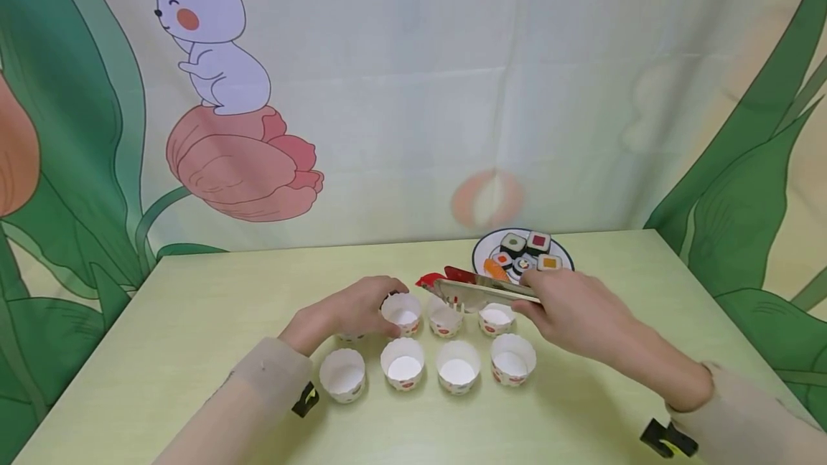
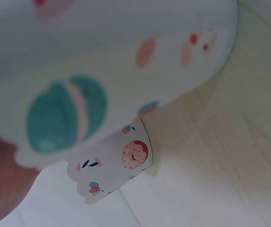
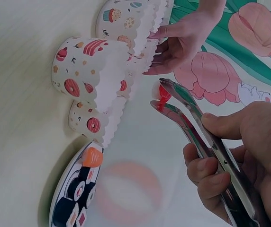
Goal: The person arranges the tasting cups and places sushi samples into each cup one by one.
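Observation:
My left hand (image 1: pixel 362 305) grips a white paper baking cup (image 1: pixel 402 313) in the back row, thumb at its near side and fingers behind. In the left wrist view a cup with a teal macaron print (image 2: pixel 126 61) fills the top. My right hand (image 1: pixel 575 311) holds metal tongs (image 1: pixel 478 294) above the back-row cups. Their tips pinch a small red-and-white piece (image 3: pixel 162 94), perhaps sushi; its exact kind is unclear. Beneath the tongs stands another paper cup (image 1: pixel 446 321), partly covered by them.
Two rows of white paper cups stand on the pale yellow-green table (image 1: pixel 213 350); one front-row cup (image 1: pixel 343 375) sits at the left end. Behind the tongs, a blue-rimmed plate (image 1: pixel 479 257) carries several sushi pieces (image 1: pixel 538 242). A printed curtain (image 1: pixel 400 92) hangs along the back.

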`<state>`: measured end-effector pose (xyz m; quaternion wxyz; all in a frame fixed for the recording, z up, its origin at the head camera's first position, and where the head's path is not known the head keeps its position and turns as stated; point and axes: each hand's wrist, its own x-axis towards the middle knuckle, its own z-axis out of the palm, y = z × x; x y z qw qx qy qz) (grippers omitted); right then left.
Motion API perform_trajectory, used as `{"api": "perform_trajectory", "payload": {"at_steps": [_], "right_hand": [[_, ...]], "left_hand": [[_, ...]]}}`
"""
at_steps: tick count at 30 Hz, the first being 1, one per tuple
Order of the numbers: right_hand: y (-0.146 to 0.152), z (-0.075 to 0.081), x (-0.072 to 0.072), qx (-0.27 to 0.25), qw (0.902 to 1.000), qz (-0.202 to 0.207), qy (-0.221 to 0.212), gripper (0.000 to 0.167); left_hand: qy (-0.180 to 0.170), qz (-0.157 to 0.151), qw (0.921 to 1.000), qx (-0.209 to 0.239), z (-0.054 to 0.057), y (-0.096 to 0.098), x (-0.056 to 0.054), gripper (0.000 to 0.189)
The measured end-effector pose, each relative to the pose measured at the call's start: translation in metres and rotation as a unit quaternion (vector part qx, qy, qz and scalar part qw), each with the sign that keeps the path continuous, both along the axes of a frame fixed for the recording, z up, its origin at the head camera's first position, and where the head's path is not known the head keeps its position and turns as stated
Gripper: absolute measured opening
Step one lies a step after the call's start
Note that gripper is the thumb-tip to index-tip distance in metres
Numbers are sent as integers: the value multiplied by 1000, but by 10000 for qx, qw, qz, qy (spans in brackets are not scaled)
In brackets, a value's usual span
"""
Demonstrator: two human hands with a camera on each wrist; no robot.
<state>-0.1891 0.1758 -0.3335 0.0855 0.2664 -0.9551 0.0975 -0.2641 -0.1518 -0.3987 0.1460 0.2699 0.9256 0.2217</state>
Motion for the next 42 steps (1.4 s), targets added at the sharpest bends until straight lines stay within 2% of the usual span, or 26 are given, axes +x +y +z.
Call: {"api": "perform_trajectory", "payload": {"at_steps": [16,27,35,42], "right_hand": [[-12,2,2,-41,9999,30,-152,21],[-20,-2,3,10,9998,95,-156,20],[-27,-5,3,143,9994,111,-286,23],[-32,-9,1,118,9994,178,-274,25]], "left_hand": [[-19,4,9999,116,1,-1,0,62],[-45,102,9999,96,2,0,1,67],[40,-96,9999,136,1,0,0,61],[55,-150,9998,148,2,0,0,61]]}}
